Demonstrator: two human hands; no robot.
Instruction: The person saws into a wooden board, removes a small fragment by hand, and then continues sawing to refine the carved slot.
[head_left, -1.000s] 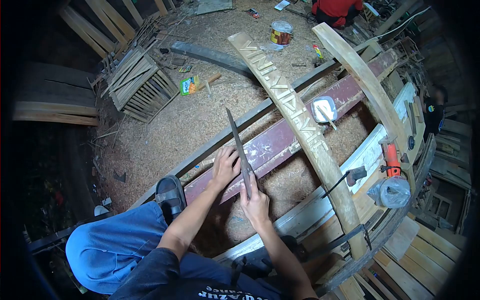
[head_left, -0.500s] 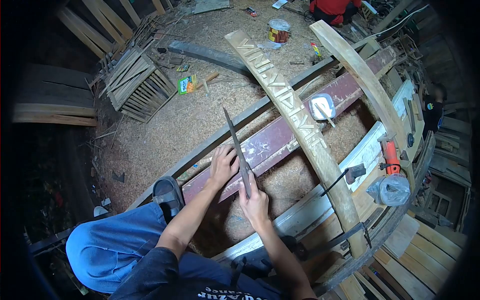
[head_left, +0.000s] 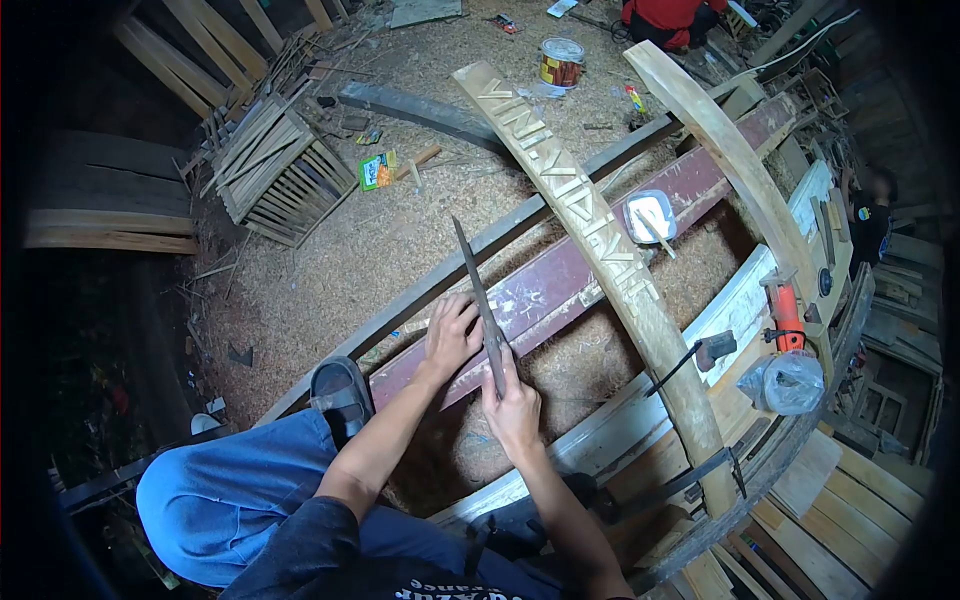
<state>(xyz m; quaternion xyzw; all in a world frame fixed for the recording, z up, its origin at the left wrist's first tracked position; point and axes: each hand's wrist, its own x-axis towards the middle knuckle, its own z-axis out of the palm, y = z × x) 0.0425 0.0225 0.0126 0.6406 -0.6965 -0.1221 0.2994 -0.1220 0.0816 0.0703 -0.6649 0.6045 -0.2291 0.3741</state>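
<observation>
My right hand [head_left: 515,407] is closed round the handle end of a long, narrow dark saw-like tool [head_left: 472,268], its pointed end directed up and away. My left hand [head_left: 450,335] lies beside the tool over the reddish-purple beam [head_left: 535,293]; its fingers are bent downward, and anything under them is hidden. To the right, a curved wooden plank [head_left: 680,385] crosses the beam, with raised wooden letter-like strips [head_left: 570,190] along its upper part. A square tub of white paste [head_left: 650,216] with a stick in it rests on the beam.
An orange power tool [head_left: 787,315] and a plastic bag [head_left: 790,383] lie at the right, near a clamp [head_left: 735,470]. Another curved plank [head_left: 730,140] stands behind. A slatted crate [head_left: 285,180] and paint can [head_left: 561,64] are on the floor. Two other people are at the upper right.
The whole view has shifted slightly, so things appear a little farther right. Both hands and the tool keep nearly the same pose.
</observation>
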